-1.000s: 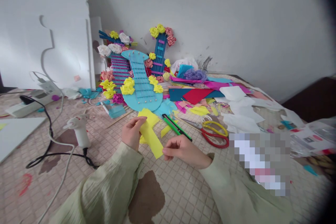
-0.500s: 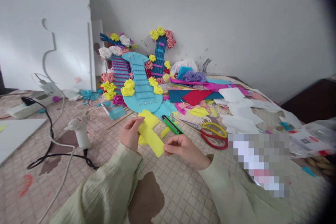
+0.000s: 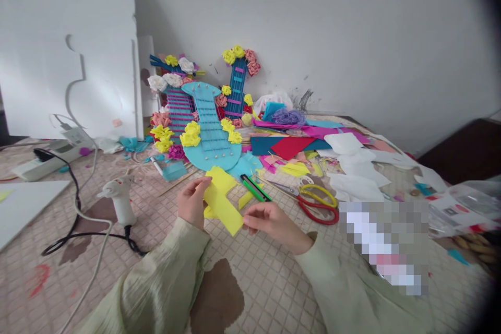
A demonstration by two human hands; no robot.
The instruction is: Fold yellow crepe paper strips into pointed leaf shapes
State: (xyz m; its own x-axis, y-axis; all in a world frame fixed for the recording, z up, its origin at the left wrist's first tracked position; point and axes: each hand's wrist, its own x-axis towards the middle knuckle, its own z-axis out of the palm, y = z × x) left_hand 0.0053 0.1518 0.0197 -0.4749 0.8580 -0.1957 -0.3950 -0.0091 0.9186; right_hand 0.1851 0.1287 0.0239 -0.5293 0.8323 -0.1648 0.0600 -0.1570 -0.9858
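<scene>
A strip of yellow crepe paper (image 3: 224, 209) is stretched slantwise between both hands above the table. My left hand (image 3: 191, 201) pinches its upper left end. At the lower right corner, my right hand (image 3: 270, 222) holds it between thumb and fingertips. More yellow paper (image 3: 223, 180) lies behind and beneath the strip, partly hidden by it. Just beyond my right hand is a green utility knife (image 3: 255, 188). Scissors (image 3: 317, 207) with red and yellow handles lie to its right. A light-blue guitar-shaped craft (image 3: 211, 135) with yellow paper flowers stands behind.
A white glue gun (image 3: 122, 198) stands at left, its black cord near a power strip (image 3: 50, 159). Further decorated crafts (image 3: 237, 86) lean against the wall. Coloured paper sheets (image 3: 291, 146), purple yarn (image 3: 288, 116) and white paper (image 3: 356, 182) cover the back right. A blurred patch (image 3: 385, 245) hides something at right.
Both hands keep the yellow paper strip in nearly the same pose. The whole view has shifted very slightly.
</scene>
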